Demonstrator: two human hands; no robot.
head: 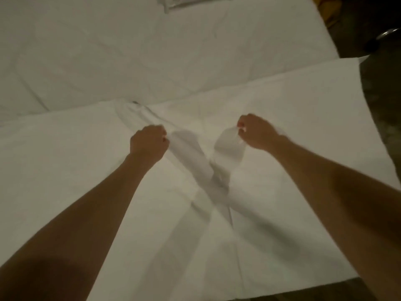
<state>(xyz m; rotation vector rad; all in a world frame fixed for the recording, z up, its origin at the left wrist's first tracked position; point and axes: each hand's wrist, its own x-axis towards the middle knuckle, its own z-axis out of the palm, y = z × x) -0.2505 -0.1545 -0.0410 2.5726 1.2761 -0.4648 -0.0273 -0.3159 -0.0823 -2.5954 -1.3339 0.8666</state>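
In the head view, a white cloth lay spread over the near part of a surface covered by a white sheet; its far edge ran from the left side up towards the right, and its right corner hung past the surface's edge over the dark floor. The left hand was clenched on a pinch of the cloth near its middle, knuckles up; the right hand, well apart from it, pinched another raised fold between curled fingers and thumb. From each hand a lifted ridge of cloth ran back towards the person; the two ridges met between the forearms in a V, shadowed along their sides. At the far edge of the sheet lay a folded white pile, cut off by the frame; beyond the right edge sat something shiny and metallic, too blurred to identify.
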